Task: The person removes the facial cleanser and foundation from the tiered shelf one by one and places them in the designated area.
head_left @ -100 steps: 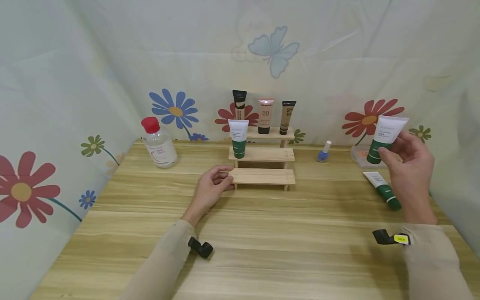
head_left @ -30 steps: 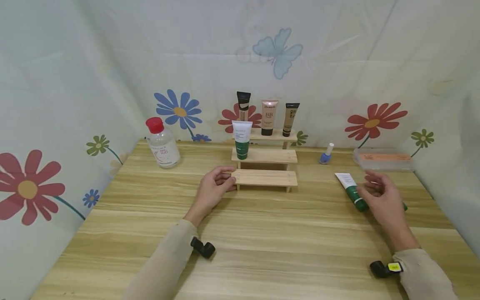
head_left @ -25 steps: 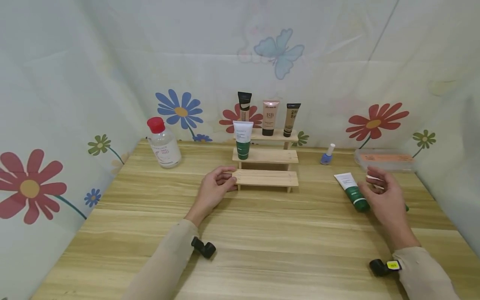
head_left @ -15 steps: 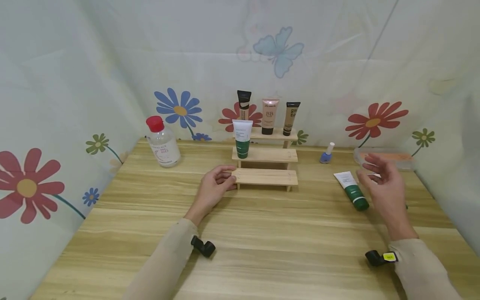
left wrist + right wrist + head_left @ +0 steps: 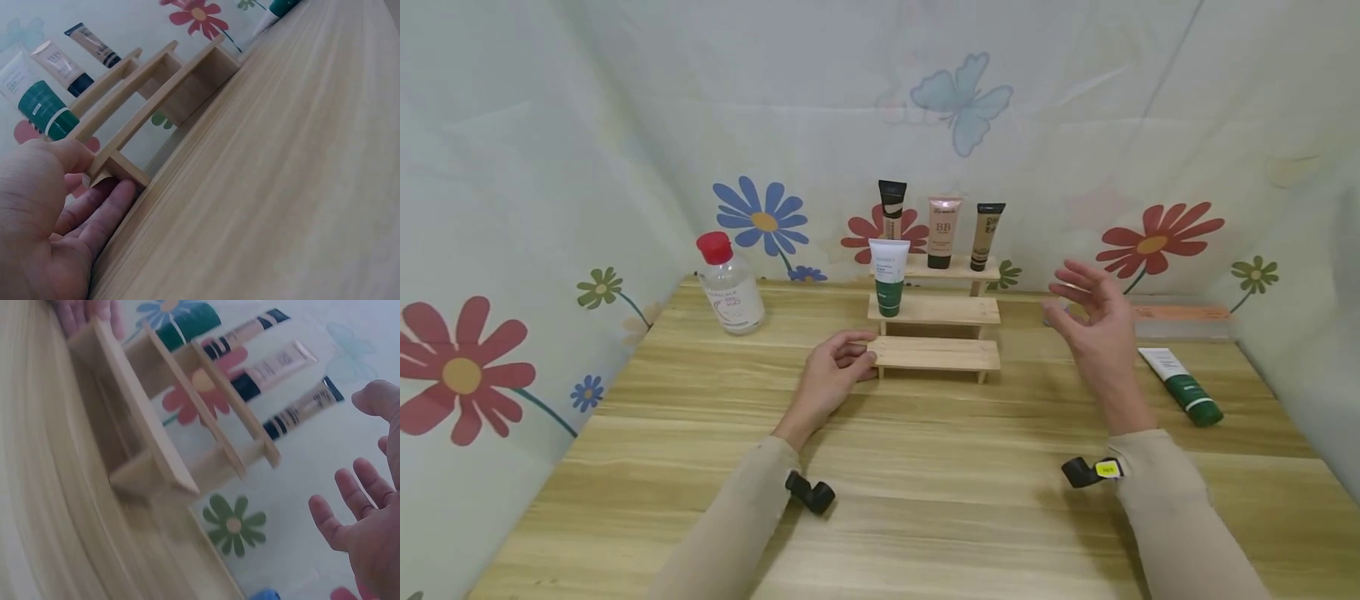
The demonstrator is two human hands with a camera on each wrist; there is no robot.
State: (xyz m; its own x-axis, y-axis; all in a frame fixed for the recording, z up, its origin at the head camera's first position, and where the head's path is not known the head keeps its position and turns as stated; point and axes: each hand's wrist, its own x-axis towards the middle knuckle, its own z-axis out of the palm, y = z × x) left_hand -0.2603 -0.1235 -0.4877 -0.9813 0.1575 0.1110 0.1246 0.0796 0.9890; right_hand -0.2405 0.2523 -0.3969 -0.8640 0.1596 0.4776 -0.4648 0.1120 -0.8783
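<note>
With thumb on top and fingers beneath, my left hand [image 5: 831, 372] grips the left end of the lowest step of a three-tier wooden display stand [image 5: 936, 354]. On the middle step stands a white and green squeeze tube [image 5: 889, 277]. The top step bears a black and beige tube [image 5: 892, 208], a pink BB cream tube [image 5: 943, 233] and a tan tube with a black cap [image 5: 987, 236]. My right hand [image 5: 1101, 333] is raised right of the stand, fingers spread and holding nothing. It mostly hides a blue nail polish bottle [image 5: 265, 594] behind it.
Another white and green tube [image 5: 1183, 389] lies on the table [image 5: 940, 492] at the right. Behind it is a flat clear case [image 5: 1187, 327] with an orange strip. A clear bottle with a red cap [image 5: 730, 287] stands back left; patterned cloth hangs behind.
My right hand earlier held a white and green tube, laid it beside the other one, then moved up and left, covering that spot. My left hand stays on the stand.
</note>
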